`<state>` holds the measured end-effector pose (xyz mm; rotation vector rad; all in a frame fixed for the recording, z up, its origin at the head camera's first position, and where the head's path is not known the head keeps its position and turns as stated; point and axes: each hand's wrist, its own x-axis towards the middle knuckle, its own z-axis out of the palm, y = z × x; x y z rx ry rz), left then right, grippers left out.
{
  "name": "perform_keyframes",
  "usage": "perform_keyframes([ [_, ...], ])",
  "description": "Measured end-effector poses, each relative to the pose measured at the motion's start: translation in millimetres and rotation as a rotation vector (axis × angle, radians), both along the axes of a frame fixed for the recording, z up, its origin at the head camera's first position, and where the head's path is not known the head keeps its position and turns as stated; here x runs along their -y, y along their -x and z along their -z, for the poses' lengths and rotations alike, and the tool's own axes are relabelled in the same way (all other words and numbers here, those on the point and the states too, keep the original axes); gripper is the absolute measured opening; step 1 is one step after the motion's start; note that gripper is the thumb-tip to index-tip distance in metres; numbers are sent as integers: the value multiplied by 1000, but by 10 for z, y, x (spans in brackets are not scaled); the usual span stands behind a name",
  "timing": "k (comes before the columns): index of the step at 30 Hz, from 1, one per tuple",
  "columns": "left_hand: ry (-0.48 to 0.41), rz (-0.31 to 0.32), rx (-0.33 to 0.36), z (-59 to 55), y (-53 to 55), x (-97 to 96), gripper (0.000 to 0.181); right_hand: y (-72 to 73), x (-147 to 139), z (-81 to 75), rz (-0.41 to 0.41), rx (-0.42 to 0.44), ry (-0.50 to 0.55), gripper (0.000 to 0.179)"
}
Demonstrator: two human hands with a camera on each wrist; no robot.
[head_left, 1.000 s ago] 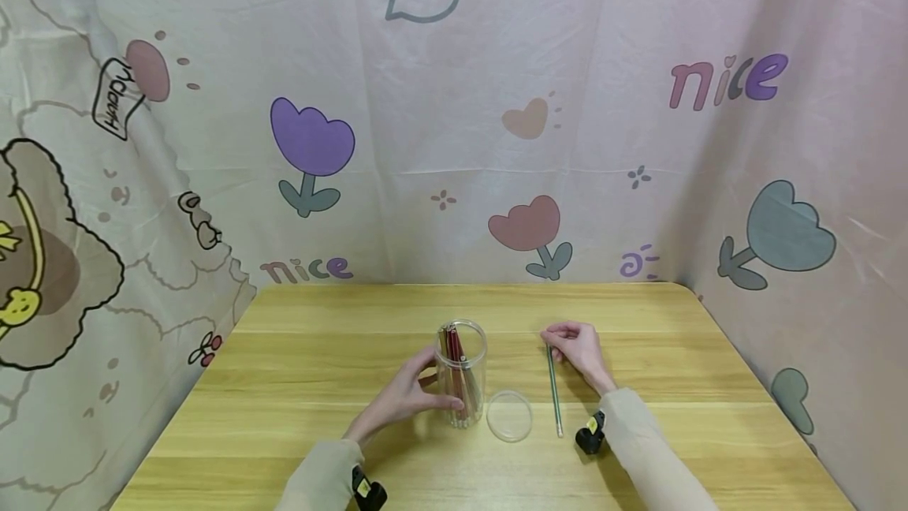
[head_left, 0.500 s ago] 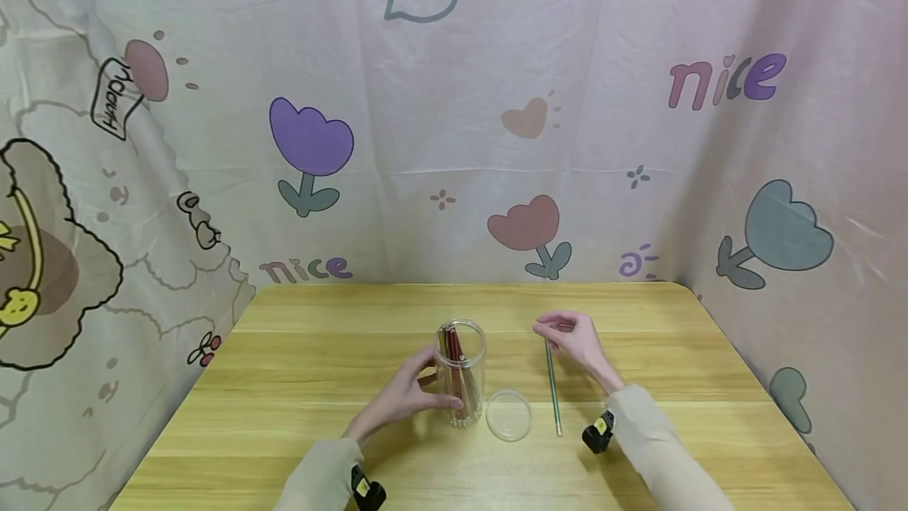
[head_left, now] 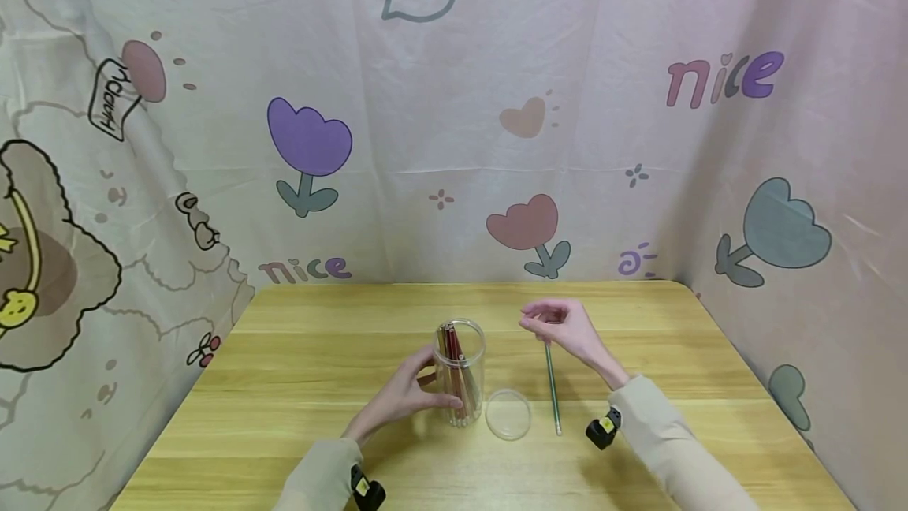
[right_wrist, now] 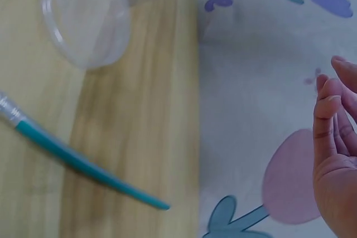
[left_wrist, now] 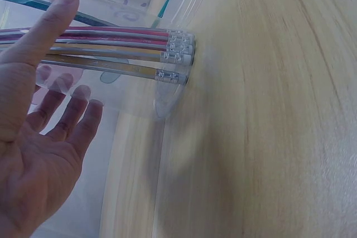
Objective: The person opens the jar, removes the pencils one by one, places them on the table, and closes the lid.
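My left hand [head_left: 400, 394] holds a clear plastic jar [head_left: 478, 385] upright on the table, thumb on the near side and fingers behind. Inside lean several pencils [left_wrist: 128, 40], red, yellow and green, their eraser ends at the bottom. A green pencil [head_left: 553, 393] lies alone to the right, its eraser end toward me. Over its far end hovers my right hand [head_left: 567, 328], fingers loosely bent with nothing between them; the right wrist view shows the hand apart from the pencil. Between jar and pencil a round clear lid [head_left: 507, 415] lies flat.
Everything rests on a light wood-grain table [head_left: 319, 385]. A pale printed cloth [head_left: 426, 140] hangs behind it and along both sides. Each sleeve carries a black wrist camera [head_left: 603, 428].
My right hand has lifted and drifted left, away from the far end of the green pencil, which stays where it lay. The left hand and jar have not moved.
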<state>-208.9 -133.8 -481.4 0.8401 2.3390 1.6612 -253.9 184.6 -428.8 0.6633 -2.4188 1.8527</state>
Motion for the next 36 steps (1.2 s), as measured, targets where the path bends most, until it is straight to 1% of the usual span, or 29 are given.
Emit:
perform_keyframes([
  [5, 3, 4, -7, -1, 6, -4, 80, -67, 71, -153, -72, -17, 18, 22],
  [10, 2, 6, -1, 3, 9, 1, 80, -111, 158, -286, -157, -84, 7, 18],
  [13, -3, 7, 11, 3, 9, 2, 80, -129, 214, -346, -191, -130, -11, 17],
  [16, -7, 10, 22, 4, 9, 3, 80, -151, 274, -395, -231, -158, -14, 17],
  [19, -11, 14, 34, 6, 7, 4, 80, -173, 337, -428, -279, -167, -24, 18],
  [24, -18, 18, 52, 3, 0, 4, 82, -201, 438, -468, -356, -153, -51, 17],
  [27, -17, 18, 53, 2, -2, 5, 82, -213, 482, -480, -381, -157, -66, 15],
  [31, -15, 17, 46, -2, -4, 7, 80, -226, 529, -492, -396, -160, -77, 13],
  [36, -19, 19, 46, -5, -7, 7, 79, -216, 569, -486, -432, -202, -79, 12],
])
